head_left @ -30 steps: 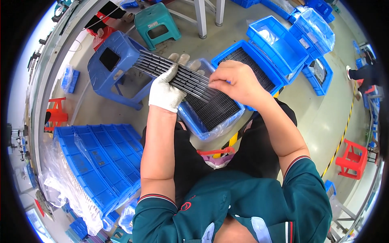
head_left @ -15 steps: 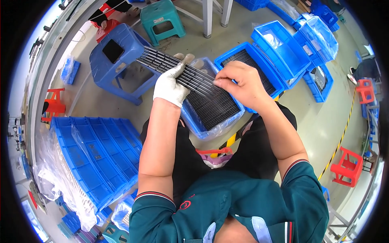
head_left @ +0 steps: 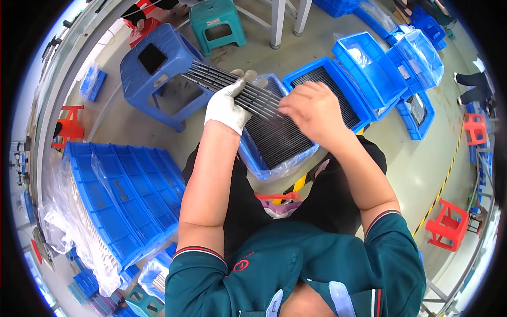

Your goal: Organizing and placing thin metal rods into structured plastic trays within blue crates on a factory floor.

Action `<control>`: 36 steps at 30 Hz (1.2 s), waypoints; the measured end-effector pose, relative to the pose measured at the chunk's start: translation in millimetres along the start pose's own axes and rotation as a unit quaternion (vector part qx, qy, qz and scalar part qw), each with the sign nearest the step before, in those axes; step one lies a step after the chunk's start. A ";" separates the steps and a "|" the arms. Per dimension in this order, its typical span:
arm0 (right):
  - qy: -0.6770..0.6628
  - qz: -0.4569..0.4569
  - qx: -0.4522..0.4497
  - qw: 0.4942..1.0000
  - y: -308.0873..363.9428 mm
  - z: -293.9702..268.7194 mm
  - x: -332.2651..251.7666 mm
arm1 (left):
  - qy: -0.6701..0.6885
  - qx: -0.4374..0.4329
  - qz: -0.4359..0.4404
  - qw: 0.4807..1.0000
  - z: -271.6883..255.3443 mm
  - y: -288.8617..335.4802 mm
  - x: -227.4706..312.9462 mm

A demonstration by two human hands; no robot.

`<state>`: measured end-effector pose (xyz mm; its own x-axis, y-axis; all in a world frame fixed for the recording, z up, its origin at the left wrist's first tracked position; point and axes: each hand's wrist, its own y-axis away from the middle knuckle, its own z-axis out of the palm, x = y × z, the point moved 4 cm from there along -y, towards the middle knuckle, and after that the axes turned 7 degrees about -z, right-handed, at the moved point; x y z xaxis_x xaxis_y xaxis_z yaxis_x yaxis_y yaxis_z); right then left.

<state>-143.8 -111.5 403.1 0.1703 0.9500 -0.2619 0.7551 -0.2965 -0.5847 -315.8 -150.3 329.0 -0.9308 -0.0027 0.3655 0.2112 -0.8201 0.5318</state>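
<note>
The left hand (head_left: 226, 107) (in a white glove), forearm stretched forward, was closed around a bundle of thin dark strips (head_left: 232, 89) just above the blue tray (head_left: 259, 158) on the person's lap. That tray held more dark strips packed on edge. Right of the bundle, the bare right hand (head_left: 311, 108) curled down, its fingertips pinching the strips' near ends over the tray.
</note>
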 end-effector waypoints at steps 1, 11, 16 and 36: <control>0.001 0.000 -0.001 1.000 0.7 1.0 4.7 | 0.010 -0.014 -0.005 1.000 1.1 -0.3 -0.5; -0.080 0.022 0.035 0.996 -4.2 -6.3 4.4 | -0.001 -0.007 0.004 1.000 2.3 -1.6 0.8; -0.114 0.029 0.009 0.993 -1.9 3.0 6.2 | 0.000 -0.003 0.000 1.000 2.1 -0.9 -0.4; -0.109 0.029 0.011 0.994 -5.0 1.8 0.0 | -0.008 0.011 0.014 1.000 -4.9 -7.5 -1.4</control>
<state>-148.7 -110.2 404.6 0.0697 0.8884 -0.4537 0.7343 -0.3535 -0.5795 -317.5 -147.0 320.8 -0.9193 -0.0161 0.3933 0.2442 -0.8069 0.5379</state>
